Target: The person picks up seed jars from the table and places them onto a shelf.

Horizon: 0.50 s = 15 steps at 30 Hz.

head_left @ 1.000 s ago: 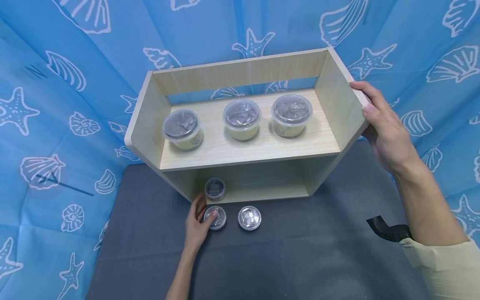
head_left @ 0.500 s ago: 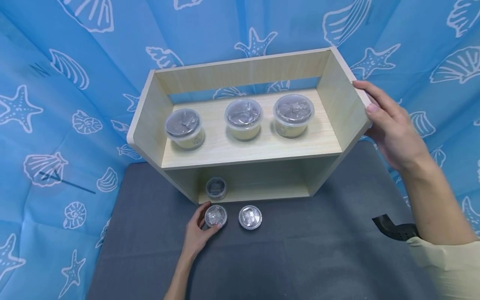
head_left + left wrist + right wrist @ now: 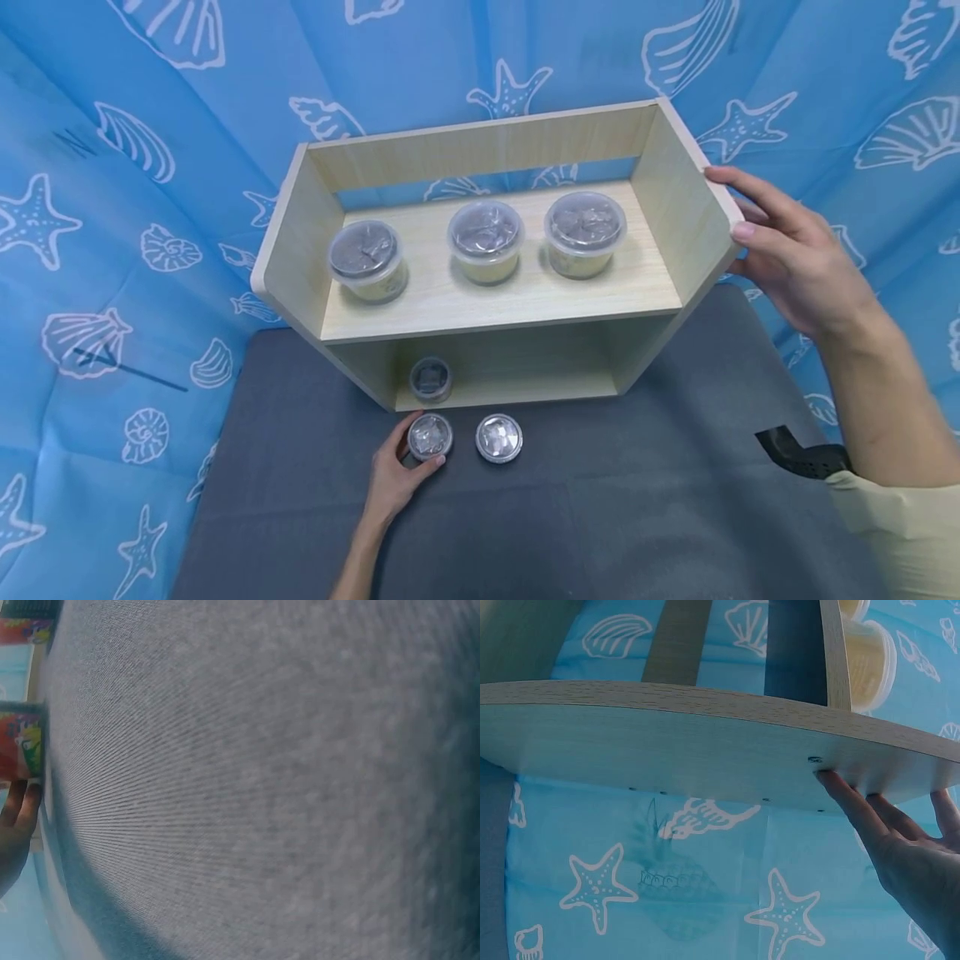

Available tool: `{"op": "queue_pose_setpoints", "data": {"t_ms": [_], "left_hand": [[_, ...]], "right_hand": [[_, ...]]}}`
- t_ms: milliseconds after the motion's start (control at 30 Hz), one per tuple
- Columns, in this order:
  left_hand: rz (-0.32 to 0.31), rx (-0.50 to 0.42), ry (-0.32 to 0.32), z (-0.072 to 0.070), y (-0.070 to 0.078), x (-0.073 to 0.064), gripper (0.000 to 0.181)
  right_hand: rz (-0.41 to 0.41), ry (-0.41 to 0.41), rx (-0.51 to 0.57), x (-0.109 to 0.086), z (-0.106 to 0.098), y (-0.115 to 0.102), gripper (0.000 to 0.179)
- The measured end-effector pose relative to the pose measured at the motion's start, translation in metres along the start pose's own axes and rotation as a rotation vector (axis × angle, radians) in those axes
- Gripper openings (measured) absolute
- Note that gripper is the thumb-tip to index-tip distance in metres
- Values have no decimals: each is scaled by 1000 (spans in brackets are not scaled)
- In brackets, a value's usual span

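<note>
In the head view my left hand holds a small round tub with a clear lid and silvery top. Its thumb and fingers lie around the tub's left and near sides. The left wrist view shows fingertips against the tub's red, colourful side. A like tub stands to the right on the grey cloth. Another small, darker-topped tub sits in the shelf's lower left. My right hand touches the outer right side of the pale wooden shelf with its fingertips, as the right wrist view also shows.
On the upper board stand three larger lidded plastic tubs, at left, middle and right. Blue curtains with white sea shells hang behind and beside the grey cloth-covered table.
My left hand has drawn back from beside the lower-shelf tub, and its thumb has slid from the held tub's top to its near side. My right wrist has swung a little rightward, fingertips still at the shelf.
</note>
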<state>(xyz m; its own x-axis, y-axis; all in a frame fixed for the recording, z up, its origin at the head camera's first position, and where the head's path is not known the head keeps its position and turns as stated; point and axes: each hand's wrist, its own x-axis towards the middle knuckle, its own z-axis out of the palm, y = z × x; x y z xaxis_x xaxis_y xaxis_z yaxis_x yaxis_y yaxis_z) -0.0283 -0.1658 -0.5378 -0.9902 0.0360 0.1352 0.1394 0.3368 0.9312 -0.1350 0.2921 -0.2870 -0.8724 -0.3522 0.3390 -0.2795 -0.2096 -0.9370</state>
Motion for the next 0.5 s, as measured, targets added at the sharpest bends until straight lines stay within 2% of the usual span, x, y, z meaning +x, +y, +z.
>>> {"op": "queue_pose_setpoints", "data": {"t_ms": [100, 300, 500], "left_hand": [[6, 2, 19, 0, 1, -2, 73], [30, -4, 40, 1, 3, -4, 73], [57, -10, 46, 0, 10, -2, 73]], "right_hand": [[4, -8, 10, 0, 1, -2, 54], [74, 73, -45, -1, 6, -10, 53], [27, 7, 19, 0, 3, -6, 54]]}}
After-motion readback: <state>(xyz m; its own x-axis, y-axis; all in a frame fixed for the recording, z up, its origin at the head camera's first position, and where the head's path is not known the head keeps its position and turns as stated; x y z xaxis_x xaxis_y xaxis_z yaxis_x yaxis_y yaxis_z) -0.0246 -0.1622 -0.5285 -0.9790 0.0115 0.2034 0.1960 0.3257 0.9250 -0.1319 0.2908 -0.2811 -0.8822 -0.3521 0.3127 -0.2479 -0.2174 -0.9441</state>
